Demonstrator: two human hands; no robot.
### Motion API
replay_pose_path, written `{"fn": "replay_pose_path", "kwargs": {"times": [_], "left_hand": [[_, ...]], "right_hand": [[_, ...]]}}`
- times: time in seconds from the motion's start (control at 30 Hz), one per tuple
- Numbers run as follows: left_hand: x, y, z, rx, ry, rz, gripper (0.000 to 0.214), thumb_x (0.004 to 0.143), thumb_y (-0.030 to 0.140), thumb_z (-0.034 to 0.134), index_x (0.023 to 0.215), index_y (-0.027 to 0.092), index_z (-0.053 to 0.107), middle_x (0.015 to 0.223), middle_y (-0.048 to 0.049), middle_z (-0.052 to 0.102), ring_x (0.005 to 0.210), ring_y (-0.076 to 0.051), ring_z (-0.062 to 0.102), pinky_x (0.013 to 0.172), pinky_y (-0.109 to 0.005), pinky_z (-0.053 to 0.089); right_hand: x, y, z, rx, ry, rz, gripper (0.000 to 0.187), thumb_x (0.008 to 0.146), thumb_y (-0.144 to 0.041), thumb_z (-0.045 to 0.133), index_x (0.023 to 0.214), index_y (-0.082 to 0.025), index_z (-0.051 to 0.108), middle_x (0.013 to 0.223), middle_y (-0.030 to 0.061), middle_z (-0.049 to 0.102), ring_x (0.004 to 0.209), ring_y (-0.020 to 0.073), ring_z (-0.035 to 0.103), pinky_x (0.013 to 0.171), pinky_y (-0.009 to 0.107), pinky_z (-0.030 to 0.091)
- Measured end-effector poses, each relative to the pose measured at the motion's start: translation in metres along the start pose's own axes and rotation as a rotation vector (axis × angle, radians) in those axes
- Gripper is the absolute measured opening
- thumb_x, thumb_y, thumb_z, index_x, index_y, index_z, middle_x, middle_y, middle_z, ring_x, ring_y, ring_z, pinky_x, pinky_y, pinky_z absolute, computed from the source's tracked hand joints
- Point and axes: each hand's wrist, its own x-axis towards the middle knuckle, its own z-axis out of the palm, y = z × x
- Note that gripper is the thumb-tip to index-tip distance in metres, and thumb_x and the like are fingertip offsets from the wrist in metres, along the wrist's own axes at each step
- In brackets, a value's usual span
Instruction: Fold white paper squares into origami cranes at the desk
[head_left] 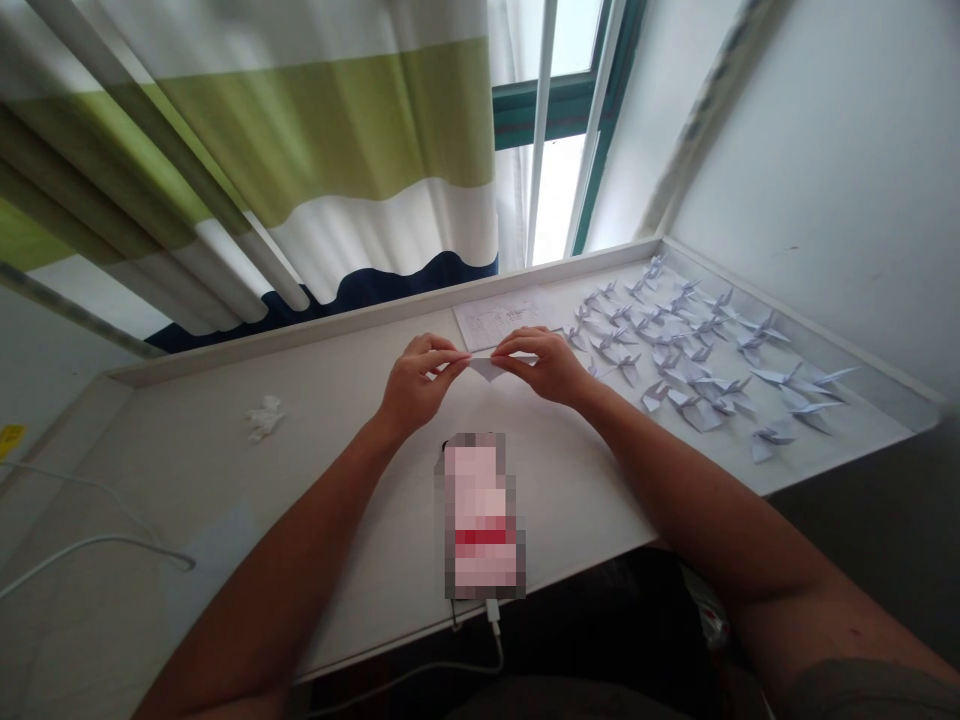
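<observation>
Between my two hands is a small folded piece of white paper (489, 369), its point facing toward me. My left hand (426, 380) pinches its left corner between thumb and fingertips. On the other side, my right hand (541, 362) grips the right part the same way. The paper is held just above the desk, in front of a printed sheet (499, 315) that lies flat at the back. Many folded paper cranes (697, 410) are spread over the right side of the desk, close to my right forearm.
A phone (484, 510) with a blurred screen lies near the front edge, a white charging cable (493, 612) plugged into it. Crumpled tissue (264, 418) sits on the left. Another white cable (97, 541) crosses the left side. A raised rim (360, 307) borders the desk (187, 440) below the curtain.
</observation>
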Motion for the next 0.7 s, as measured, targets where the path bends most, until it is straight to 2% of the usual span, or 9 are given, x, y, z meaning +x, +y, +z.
{"fn": "replay_pose_path", "kwargs": {"times": [0.17, 0.33, 0.53, 0.63, 0.7], "left_hand": [[-0.003, 0.003, 0.005, 0.029, -0.038, 0.057, 0.023, 0.094, 0.048, 0.078, 0.102, 0.029, 0.087, 0.104, -0.0086, 0.081, 0.099, -0.026, 0.073, 0.089, -0.043, 0.060], [-0.004, 0.003, 0.005, 0.031, -0.080, 0.046, 0.025, 0.097, 0.050, 0.075, 0.098, 0.028, 0.087, 0.100, -0.0077, 0.084, 0.093, -0.026, 0.078, 0.086, -0.042, 0.061], [-0.003, -0.001, -0.006, 0.163, -0.126, -0.003, 0.037, 0.099, 0.061, 0.067, 0.102, 0.030, 0.087, 0.111, -0.0060, 0.086, 0.103, -0.029, 0.081, 0.089, -0.039, 0.060], [-0.002, -0.007, -0.011, 0.253, -0.145, 0.034, 0.043, 0.100, 0.066, 0.061, 0.104, 0.031, 0.087, 0.109, -0.0060, 0.086, 0.100, -0.029, 0.082, 0.083, -0.036, 0.059], [-0.001, -0.012, -0.018, 0.320, -0.144, 0.072, 0.044, 0.101, 0.066, 0.060, 0.102, 0.030, 0.087, 0.101, -0.0072, 0.086, 0.089, -0.028, 0.082, 0.074, -0.033, 0.056]], "right_hand": [[-0.002, -0.003, 0.007, -0.016, -0.031, -0.037, 0.020, 0.104, -0.038, 0.068, 0.093, -0.027, 0.081, 0.098, 0.0039, 0.083, 0.093, 0.0239, 0.074, 0.100, 0.043, 0.046], [-0.004, -0.009, 0.012, -0.069, -0.035, -0.104, 0.020, 0.106, -0.036, 0.066, 0.095, -0.026, 0.079, 0.097, 0.0028, 0.083, 0.091, 0.0220, 0.074, 0.099, 0.041, 0.041], [-0.004, -0.009, 0.008, -0.110, 0.006, -0.078, 0.020, 0.106, -0.033, 0.065, 0.092, -0.026, 0.076, 0.099, 0.0024, 0.084, 0.094, 0.0229, 0.075, 0.105, 0.043, 0.037], [-0.004, -0.008, 0.005, -0.117, 0.021, -0.052, 0.018, 0.104, -0.034, 0.066, 0.090, -0.025, 0.076, 0.099, 0.0033, 0.084, 0.096, 0.0248, 0.074, 0.104, 0.044, 0.037], [-0.004, -0.006, 0.003, -0.110, 0.029, -0.051, 0.017, 0.102, -0.033, 0.068, 0.090, -0.025, 0.076, 0.098, 0.0037, 0.084, 0.096, 0.0255, 0.074, 0.105, 0.045, 0.038]]}}
